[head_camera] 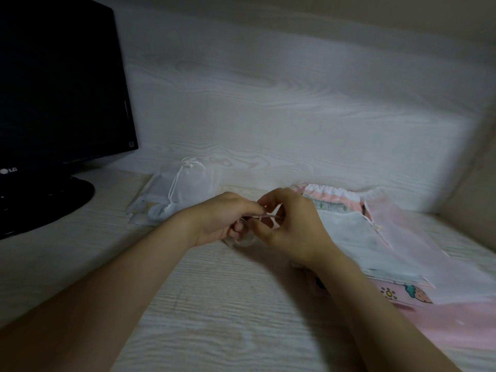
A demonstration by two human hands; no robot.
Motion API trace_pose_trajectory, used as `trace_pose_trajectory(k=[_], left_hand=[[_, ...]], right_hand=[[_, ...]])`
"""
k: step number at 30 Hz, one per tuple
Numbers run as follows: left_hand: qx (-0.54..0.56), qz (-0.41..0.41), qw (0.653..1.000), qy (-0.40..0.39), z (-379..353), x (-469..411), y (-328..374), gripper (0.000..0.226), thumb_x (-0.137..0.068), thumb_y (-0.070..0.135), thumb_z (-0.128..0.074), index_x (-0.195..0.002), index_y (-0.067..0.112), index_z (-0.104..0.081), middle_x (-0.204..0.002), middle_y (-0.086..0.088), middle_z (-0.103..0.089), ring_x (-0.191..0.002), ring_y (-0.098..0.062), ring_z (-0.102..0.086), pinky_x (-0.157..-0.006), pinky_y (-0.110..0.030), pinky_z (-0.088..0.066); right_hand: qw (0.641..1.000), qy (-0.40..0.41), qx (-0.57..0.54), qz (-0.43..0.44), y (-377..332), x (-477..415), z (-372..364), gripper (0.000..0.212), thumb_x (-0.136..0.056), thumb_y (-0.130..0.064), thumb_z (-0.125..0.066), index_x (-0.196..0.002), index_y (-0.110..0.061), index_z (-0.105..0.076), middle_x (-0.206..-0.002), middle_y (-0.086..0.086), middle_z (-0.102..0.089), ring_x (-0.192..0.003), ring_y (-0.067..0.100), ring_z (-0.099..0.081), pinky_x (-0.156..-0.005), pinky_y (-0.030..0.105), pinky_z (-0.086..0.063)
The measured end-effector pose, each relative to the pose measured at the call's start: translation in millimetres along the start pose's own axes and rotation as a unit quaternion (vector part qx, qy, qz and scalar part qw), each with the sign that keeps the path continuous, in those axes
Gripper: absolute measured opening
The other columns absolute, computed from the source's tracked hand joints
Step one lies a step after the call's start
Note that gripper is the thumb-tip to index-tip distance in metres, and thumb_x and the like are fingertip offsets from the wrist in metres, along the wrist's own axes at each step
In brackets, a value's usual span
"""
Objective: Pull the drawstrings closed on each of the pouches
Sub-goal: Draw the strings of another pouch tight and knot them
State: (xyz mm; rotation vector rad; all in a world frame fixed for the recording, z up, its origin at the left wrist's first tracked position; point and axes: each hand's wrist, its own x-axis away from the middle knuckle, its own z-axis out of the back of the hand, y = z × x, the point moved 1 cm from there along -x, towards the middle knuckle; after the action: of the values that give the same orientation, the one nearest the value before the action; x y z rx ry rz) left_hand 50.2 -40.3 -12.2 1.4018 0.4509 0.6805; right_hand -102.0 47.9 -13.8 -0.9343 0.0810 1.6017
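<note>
Drawstring (269,216) at frame centre pinched by left hand (220,220) and right hand (294,228); small clear pouch (245,241) beneath, on table (214,304)

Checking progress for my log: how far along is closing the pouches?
Done: one white pouch beside the monitor looks cinched. In hand: left hand and right hand pinch a pink drawstring over a small sheer pouch, mostly hidden. Left: the flat pile on the right seems undrawn, count unclear.
</note>
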Motion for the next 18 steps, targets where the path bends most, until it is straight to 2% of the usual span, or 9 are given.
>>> trace_pose_trajectory(k=[3,7,9,11,13,14,16,18], left_hand=[[0.037,-0.001,0.999,-0.014,0.2,2.0,1.2,0.007,-0.094,0.01,-0.059,-0.089,0.007,-0.056,-0.074,-0.002,-0.043,-0.06,-0.012,-0.034,-0.058,-0.03,-0.024],[0.084,0.01,0.995,-0.056,0.7,2.5,0.0,0.003,-0.079,0.01,-0.056,-0.081,0.009,-0.054,-0.085,-0.009,-0.056,-0.062,-0.015,-0.042,-0.058,-0.029,-0.029],[0.076,0.01,0.996,-0.044,0.7,1.2,-1.6,0.008,-0.078,0.006,-0.055,-0.086,0.006,-0.056,-0.092,-0.015,-0.055,-0.063,-0.015,-0.047,-0.058,-0.029,-0.032],[0.043,0.005,0.999,0.009,2.2,1.2,-2.5,0.019,-0.081,0.001,-0.057,-0.1,0.003,-0.06,-0.094,-0.017,-0.055,-0.066,-0.017,-0.05,-0.06,-0.031,-0.036],[0.005,-0.004,0.997,0.076,6.4,0.4,-4.4,0.048,-0.075,-0.002,-0.066,-0.12,0.011,-0.057,-0.098,-0.017,-0.062,-0.074,-0.022,-0.053,-0.064,-0.037,-0.042],[-0.01,-0.018,0.994,0.109,7.9,0.9,-4.7,0.059,-0.067,0.0,-0.07,-0.122,0.016,-0.056,-0.108,-0.015,-0.063,-0.078,-0.023,-0.055,-0.066,-0.038,-0.044],[-0.045,-0.061,0.985,0.157,11.6,-0.1,-5.8,0.059,-0.06,0.004,-0.074,-0.115,0.018,-0.059,-0.115,-0.009,-0.061,-0.08,-0.019,-0.06,-0.065,-0.032,-0.05],[-0.093,-0.109,0.975,0.169,15.5,-3.2,-7.8,0.039,-0.071,0.0,-0.081,-0.102,0.017,-0.065,-0.096,-0.006,-0.068,-0.073,-0.013,-0.064,-0.064,-0.034,-0.056]], right_hand=[[0.996,-0.004,0.075,0.053,7.4,-4.0,-1.3,0.014,-0.084,-0.03,-0.084,-0.095,-0.023,-0.08,-0.083,-0.006,-0.068,-0.071,0.004,-0.057,-0.065,0.01,-0.036],[0.987,-0.041,0.117,0.098,8.7,-4.8,-2.5,0.009,-0.091,-0.024,-0.076,-0.095,-0.026,-0.084,-0.076,0.002,-0.06,-0.069,0.019,-0.058,-0.063,0.033,-0.041],[0.985,-0.029,0.136,0.098,9.4,-5.0,-2.1,0.012,-0.089,-0.019,-0.074,-0.092,-0.026,-0.084,-0.075,0.002,-0.058,-0.069,0.022,-0.058,-0.063,0.036,-0.044],[0.988,-0.009,0.133,0.072,10.3,-4.3,-1.6,0.012,-0.088,-0.014,-0.073,-0.083,-0.02,-0.082,-0.074,0.003,-0.059,-0.07,0.022,-0.06,-0.064,0.036,-0.045],[0.995,-0.001,0.097,0.012,9.7,-3.7,-1.3,0.013,-0.091,-0.014,-0.072,-0.082,-0.015,-0.081,-0.077,0.003,-0.069,-0.073,0.018,-0.065,-0.068,0.032,-0.047],[0.997,-0.001,0.068,-0.025,9.4,-3.8,-0.6,0.012,-0.092,-0.016,-0.072,-0.085,-0.015,-0.082,-0.077,0.0,-0.073,-0.073,0.013,-0.066,-0.068,0.028,-0.047],[0.996,-0.007,0.004,-0.084,8.8,-4.4,-0.2,0.013,-0.094,-0.024,-0.073,-0.087,-0.018,-0.083,-0.072,-0.01,-0.073,-0.069,0.003,-0.065,-0.064,0.021,-0.045],[0.988,-0.022,-0.069,-0.134,8.8,-4.5,-1.1,0.015,-0.095,-0.028,-0.073,-0.087,-0.021,-0.083,-0.058,-0.018,-0.063,-0.057,-0.003,-0.057,-0.06,0.016,-0.04]])
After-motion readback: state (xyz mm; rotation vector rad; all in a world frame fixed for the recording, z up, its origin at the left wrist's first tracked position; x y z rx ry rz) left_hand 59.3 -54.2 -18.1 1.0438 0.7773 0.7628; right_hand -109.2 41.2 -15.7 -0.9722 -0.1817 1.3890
